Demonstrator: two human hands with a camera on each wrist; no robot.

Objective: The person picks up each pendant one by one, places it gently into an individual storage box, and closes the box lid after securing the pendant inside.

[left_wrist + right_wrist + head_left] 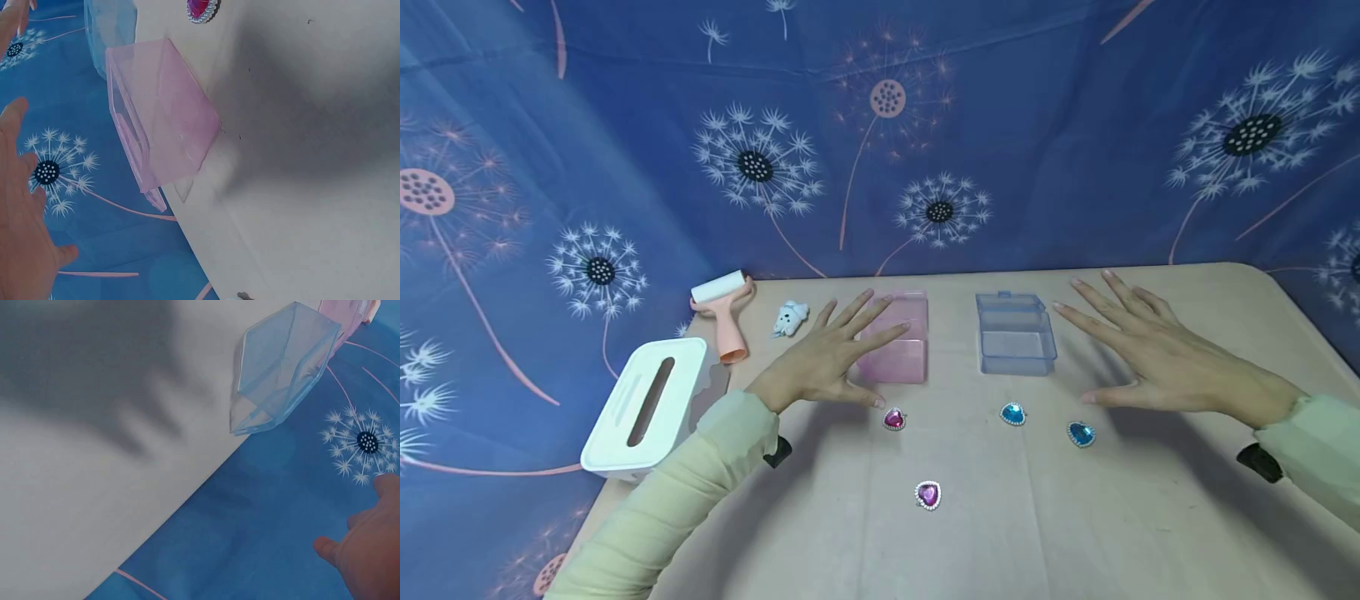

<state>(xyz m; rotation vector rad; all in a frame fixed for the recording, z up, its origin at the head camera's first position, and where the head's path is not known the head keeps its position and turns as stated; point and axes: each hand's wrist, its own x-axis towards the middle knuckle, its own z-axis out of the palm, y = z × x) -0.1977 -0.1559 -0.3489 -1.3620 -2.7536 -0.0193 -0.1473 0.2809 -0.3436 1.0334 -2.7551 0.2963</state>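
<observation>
My left hand [831,354] hovers with spread fingers, overlapping a pink plastic box [906,362] in the head view. To the right, my right hand [1157,354] is held above the table, fingers spread and holding nothing, beside a clear blue plastic box [1017,353]. Both boxes have their lids raised at the back. In front of the pink box lie two heart-shaped gems with silvery rims, a dark pink gem [894,419] near my left thumb and a purple-pink gem [928,495] nearer me. Two blue heart gems, one [1012,413] below the blue box and another [1081,433], lie toward my right hand.
A white tissue box [602,433] stands at the table's left edge. Behind it are a lint roller [728,325] with a peach handle and a small light-blue animal figure [790,318]. A blue dandelion-print cloth [1037,150] hangs along the table's back edge.
</observation>
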